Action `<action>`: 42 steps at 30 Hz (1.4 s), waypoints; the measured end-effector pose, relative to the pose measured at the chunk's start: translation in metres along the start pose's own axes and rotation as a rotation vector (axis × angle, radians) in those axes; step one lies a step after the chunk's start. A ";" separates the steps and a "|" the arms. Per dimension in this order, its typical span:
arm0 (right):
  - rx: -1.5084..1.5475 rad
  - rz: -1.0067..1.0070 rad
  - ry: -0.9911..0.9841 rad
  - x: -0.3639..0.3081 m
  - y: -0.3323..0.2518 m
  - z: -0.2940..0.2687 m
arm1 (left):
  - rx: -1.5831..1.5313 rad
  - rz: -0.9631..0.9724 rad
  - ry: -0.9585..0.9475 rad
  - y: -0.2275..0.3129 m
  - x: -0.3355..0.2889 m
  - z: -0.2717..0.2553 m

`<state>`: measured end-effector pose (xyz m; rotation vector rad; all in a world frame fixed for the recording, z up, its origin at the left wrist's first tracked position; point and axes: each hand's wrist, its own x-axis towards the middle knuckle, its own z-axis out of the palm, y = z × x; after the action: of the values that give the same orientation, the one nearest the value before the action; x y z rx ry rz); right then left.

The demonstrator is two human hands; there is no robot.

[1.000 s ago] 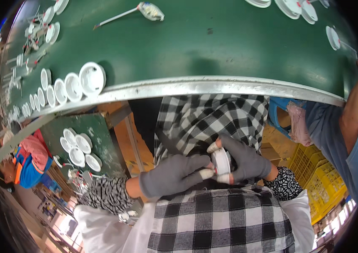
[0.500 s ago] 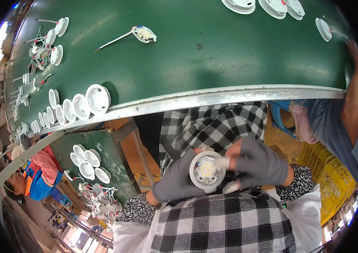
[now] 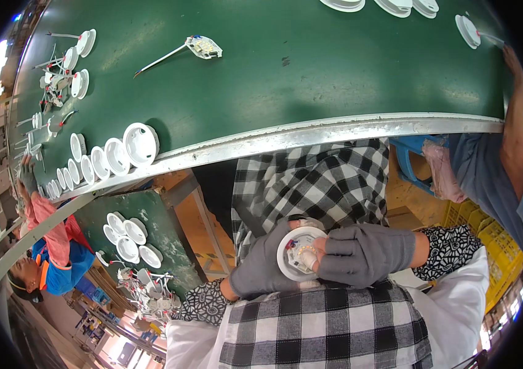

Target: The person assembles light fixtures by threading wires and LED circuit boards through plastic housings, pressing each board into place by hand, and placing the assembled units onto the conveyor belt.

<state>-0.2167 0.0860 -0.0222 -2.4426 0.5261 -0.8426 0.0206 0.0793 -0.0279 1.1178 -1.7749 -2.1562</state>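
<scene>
My left hand (image 3: pixel 263 261), in a grey fingerless glove, holds a round white lamp housing (image 3: pixel 283 261) above my lap, its open side facing up. Inside the housing lies a small LED board (image 3: pixel 299 256) with yellow chips and a bit of red at its edge. My right hand (image 3: pixel 360 255), gloved alike, reaches in from the right. Its thumb and fingertips are closed at the board's right side and cover part of it. Some of the fingertips have white wrapping.
A green belt (image 3: pixel 243 80) with a metal edge (image 3: pixel 335 128) runs ahead, carrying a wired LED board (image 3: pixel 204 47) and a row of white housings (image 3: pixel 141 145). A side table (image 3: pixel 169 215) at left holds more housings and wired parts. Co-workers sit left and right; yellow crates (image 3: pixel 501 264) stand at right.
My right hand has moved left, bringing its fingers from the housing's edge onto the LED board. At far left, a co-worker's arm now reaches up to the belt.
</scene>
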 end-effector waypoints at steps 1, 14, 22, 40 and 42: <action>0.005 -0.015 -0.007 0.000 -0.001 0.001 | -0.008 0.007 0.009 -0.001 -0.001 0.000; 0.226 0.108 -0.091 0.002 0.005 0.002 | 0.288 0.025 0.012 0.001 0.003 0.004; 0.385 0.120 -0.214 -0.009 0.002 -0.001 | 0.390 0.142 -0.001 -0.008 -0.002 0.011; 0.374 0.103 -0.178 -0.019 -0.001 0.011 | 0.269 0.019 -0.157 -0.007 0.009 0.008; 0.363 0.103 -0.156 -0.020 0.001 0.015 | 0.262 -0.019 -0.154 -0.010 0.009 0.010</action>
<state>-0.2217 0.1001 -0.0415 -2.1079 0.3974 -0.6360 0.0109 0.0855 -0.0405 1.0478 -2.1737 -2.1174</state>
